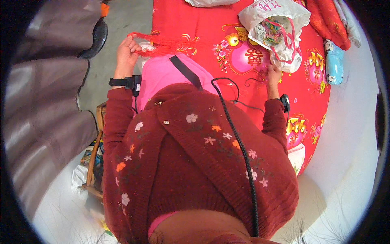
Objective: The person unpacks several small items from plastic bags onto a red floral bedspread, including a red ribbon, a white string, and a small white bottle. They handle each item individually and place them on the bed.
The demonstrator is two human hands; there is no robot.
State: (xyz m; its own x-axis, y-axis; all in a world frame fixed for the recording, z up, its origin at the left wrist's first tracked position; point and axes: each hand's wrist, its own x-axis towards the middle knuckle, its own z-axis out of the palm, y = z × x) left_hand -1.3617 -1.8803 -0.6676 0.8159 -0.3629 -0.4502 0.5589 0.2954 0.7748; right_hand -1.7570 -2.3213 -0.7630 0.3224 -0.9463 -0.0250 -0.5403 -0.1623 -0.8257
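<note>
My left hand (129,48), raised at the upper left, grips a loose skein of red yarn (169,45). The yarn stretches to the right over my pink-covered lap (179,71) and the red patterned cloth (210,18). At the lower edge of a white plastic bag (278,7) is my right hand (274,74), with its fingers bent. Whether it holds the bag or a thin strand cannot be told. The bag has pink handles, and multicoloured yarn (271,30) shows in its mouth. Both wrists wear black straps with small devices.
A black cable (234,128) runs down over my cardigan. To the right lie a blue rolled item (334,65) and folded red fabric (329,24) beside a pale wall. A wooden chair frame (93,155), a grey curtain (51,85) and a black shoe (97,39) are on the left.
</note>
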